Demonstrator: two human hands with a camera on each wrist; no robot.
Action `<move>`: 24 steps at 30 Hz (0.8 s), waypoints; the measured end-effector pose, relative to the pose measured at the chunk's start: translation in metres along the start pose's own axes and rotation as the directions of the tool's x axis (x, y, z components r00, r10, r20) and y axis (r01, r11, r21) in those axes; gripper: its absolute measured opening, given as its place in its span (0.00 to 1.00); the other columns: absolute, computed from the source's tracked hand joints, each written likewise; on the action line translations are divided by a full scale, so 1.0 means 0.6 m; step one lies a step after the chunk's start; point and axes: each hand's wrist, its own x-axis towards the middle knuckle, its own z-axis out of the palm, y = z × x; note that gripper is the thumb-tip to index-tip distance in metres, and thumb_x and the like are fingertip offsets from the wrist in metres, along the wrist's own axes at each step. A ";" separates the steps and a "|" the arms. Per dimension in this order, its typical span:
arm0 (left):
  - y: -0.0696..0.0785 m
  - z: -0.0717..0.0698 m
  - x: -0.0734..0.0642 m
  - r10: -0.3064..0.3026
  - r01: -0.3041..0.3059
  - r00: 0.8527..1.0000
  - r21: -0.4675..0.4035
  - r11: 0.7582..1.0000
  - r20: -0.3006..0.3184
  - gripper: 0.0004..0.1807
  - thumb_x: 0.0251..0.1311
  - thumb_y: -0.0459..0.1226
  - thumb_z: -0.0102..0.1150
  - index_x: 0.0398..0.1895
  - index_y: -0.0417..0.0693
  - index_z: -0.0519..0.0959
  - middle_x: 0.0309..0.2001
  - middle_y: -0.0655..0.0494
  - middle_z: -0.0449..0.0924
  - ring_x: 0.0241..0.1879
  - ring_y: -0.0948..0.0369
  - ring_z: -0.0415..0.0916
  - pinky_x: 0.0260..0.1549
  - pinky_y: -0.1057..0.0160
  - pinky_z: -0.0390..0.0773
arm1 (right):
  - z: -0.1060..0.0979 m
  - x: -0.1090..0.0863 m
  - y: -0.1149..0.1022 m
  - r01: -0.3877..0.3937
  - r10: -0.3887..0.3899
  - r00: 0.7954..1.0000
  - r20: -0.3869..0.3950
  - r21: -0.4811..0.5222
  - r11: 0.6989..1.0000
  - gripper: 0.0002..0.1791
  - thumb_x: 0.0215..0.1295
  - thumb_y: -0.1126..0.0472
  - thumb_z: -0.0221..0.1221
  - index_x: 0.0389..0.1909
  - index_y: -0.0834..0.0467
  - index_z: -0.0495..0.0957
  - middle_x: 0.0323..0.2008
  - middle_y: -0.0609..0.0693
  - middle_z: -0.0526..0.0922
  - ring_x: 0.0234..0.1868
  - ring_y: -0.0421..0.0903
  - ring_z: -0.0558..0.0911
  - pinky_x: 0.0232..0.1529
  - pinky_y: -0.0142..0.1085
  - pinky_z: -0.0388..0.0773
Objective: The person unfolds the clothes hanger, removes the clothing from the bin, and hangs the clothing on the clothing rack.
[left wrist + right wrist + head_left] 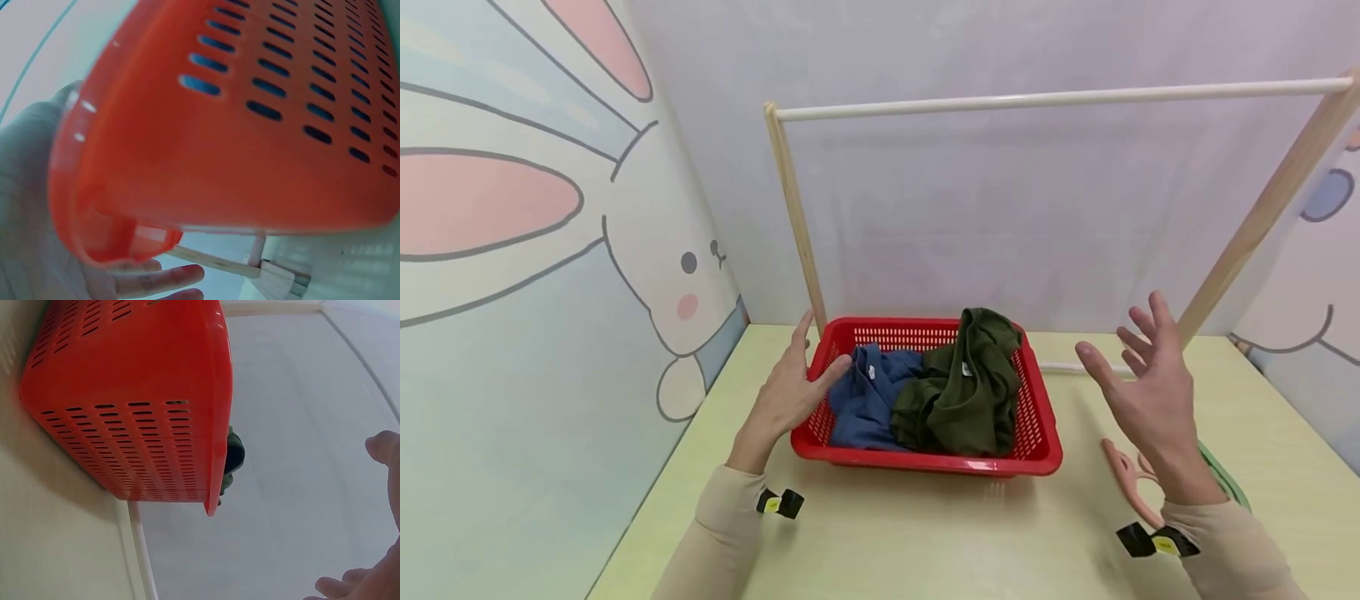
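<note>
A red plastic basket (925, 461) with slotted walls stands on the table. Inside it lie a blue folded garment (868, 408) on the left and a dark green garment (973, 400) on the right, the green one rising over the back rim. My left hand (790, 387) is at the basket's left side, thumb and fingers spread, the thumb overlapping the rim in the head view. My right hand (1150, 387) is raised to the right of the basket, apart from it, fingers spread with nothing between them. In the left wrist view the basket wall (250, 162) covers part of the left hand.
Behind the basket stands a rack with wooden posts (793, 217) and a white top bar (1060, 98). A pink clothes hanger (1127, 479) and a green object (1225, 477) lie under the right forearm. Rabbit-printed panels (647, 250) flank the table (880, 542).
</note>
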 end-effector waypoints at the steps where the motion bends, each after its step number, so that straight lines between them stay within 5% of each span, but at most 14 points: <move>1: -0.002 0.002 0.001 -0.006 0.006 1.000 -0.007 1.000 0.000 0.60 0.69 0.73 0.55 0.94 0.67 0.38 0.85 0.37 0.63 0.76 0.33 0.73 0.59 0.26 0.82 | 0.001 -0.001 0.001 0.001 -0.001 1.000 -0.004 -0.003 1.000 0.59 0.76 0.51 0.72 0.91 0.29 0.40 0.88 0.50 0.60 0.82 0.65 0.69 0.82 0.43 0.67; 12: -0.026 0.025 0.011 -0.061 0.057 0.997 -0.066 0.996 -0.056 0.53 0.73 0.71 0.55 0.92 0.58 0.53 0.72 0.36 0.79 0.63 0.39 0.84 0.52 0.37 0.90 | -0.001 -0.002 0.009 0.032 -0.030 0.998 -0.063 0.031 0.999 0.56 0.73 0.59 0.74 0.91 0.33 0.50 0.83 0.53 0.70 0.76 0.51 0.78 0.66 0.20 0.74; 24: -0.039 0.032 0.012 -0.066 0.064 0.997 -0.077 0.995 -0.030 0.43 0.79 0.64 0.56 0.87 0.53 0.64 0.66 0.36 0.82 0.60 0.41 0.84 0.50 0.41 0.91 | -0.010 0.003 0.005 0.041 -0.038 0.996 -0.080 0.039 0.998 0.54 0.73 0.60 0.75 0.90 0.34 0.54 0.81 0.53 0.72 0.73 0.46 0.80 0.62 0.20 0.77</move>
